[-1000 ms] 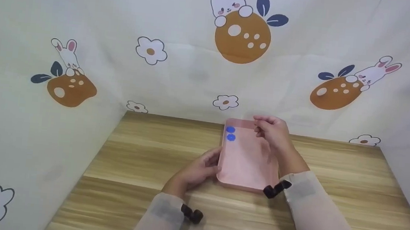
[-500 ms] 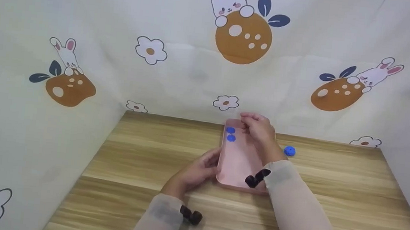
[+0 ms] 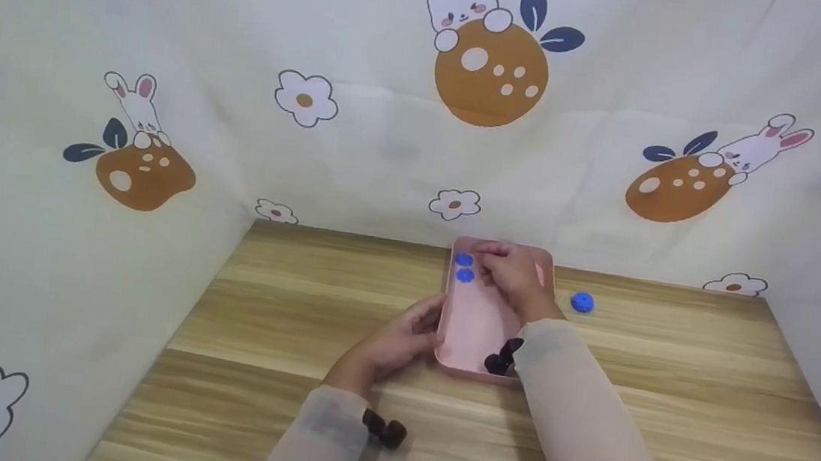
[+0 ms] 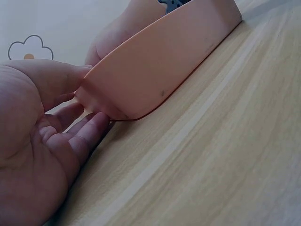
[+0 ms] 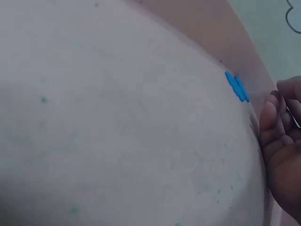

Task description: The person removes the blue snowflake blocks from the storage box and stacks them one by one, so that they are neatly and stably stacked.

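A pink tray [image 3: 464,337] lies on the table, two small blue scalloped pieces [image 3: 465,267] at its far left corner. My left hand [image 3: 395,346] grips the tray's near left side. In the left wrist view its thumb [image 4: 77,74] is at the rim and its fingers are at the wall [image 4: 155,70] below. My right hand [image 3: 519,275] reaches over the tray, fingertips together just right of the blue pieces. In the right wrist view its fingers [image 5: 270,117] are curled near the same blue pieces [image 5: 237,87]; I cannot tell whether they pinch something.
Another blue scalloped piece [image 3: 582,302], thicker-looking, sits on the wood-grain table [image 3: 282,308] right of the tray. A printed cloth [image 3: 357,158] with rabbits, oranges and flowers stands behind the tray and along both sides.
My right hand has moved left across the tray and lowered toward the two blue pieces, uncovering the blue piece on the table. My left hand stays at the tray.
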Available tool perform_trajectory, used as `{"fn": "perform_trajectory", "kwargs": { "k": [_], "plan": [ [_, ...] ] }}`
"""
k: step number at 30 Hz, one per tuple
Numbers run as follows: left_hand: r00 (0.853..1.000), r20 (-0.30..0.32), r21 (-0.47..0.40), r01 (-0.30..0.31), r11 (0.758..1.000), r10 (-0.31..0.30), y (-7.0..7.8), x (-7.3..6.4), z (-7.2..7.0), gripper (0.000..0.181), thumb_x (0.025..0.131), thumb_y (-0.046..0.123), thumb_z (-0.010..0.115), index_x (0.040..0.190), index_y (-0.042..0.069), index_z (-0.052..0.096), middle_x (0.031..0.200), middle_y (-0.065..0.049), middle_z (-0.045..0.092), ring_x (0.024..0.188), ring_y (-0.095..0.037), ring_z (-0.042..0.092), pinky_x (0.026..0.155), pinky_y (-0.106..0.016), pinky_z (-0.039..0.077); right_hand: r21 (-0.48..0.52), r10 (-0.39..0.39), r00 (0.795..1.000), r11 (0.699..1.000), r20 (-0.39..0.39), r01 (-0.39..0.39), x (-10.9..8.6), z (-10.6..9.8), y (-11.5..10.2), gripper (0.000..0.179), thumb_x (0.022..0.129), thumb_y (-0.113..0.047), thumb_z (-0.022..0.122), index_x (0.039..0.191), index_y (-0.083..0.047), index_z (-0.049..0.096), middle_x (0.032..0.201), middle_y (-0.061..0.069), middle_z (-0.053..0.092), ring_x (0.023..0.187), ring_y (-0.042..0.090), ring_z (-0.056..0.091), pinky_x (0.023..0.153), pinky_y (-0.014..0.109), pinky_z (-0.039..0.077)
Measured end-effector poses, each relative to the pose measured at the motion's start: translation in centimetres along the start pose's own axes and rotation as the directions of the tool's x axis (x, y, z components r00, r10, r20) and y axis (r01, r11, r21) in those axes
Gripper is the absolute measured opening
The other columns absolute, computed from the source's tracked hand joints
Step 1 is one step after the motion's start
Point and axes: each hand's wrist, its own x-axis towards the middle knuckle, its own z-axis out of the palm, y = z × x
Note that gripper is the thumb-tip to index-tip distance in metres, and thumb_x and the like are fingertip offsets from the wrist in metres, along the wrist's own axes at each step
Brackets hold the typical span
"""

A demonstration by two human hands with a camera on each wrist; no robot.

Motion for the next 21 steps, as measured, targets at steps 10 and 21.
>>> {"fn": "perform_trajectory", "kwargs": {
  "k": [10,21],
  "plan": [
    [1.000,0.008,0.041,-0.011,0.999,0.011,-0.10,0.27,-0.20,0.075,0.104,0.003,0.058,0.171,0.008,0.024,0.178,-0.017,0.026,0.166,-0.034,0.025,0.136,-0.050,0.025,-0.187,-0.072,0.992,0.978,0.103,0.090,0.51,0.27,0.59,0.030,0.096,-0.016,0.075,0.125,-0.012,0.079,0.120,0.006,0.077,0.097,0.021,0.070,0.083,0.028,0.063],
    [0.999,0.022,0.031,-0.027,0.999,0.026,0.20,0.17,-0.03,0.074,0.104,-0.001,0.055,0.171,0.005,0.022,0.178,-0.019,0.024,0.167,-0.036,0.024,0.137,-0.050,0.023,-0.298,-0.098,0.983,0.944,0.158,0.142,0.33,0.38,0.54,0.037,0.090,-0.020,0.085,0.126,-0.014,0.080,0.125,0.004,0.077,0.110,0.024,0.067,0.100,0.037,0.060]
  ]
}}
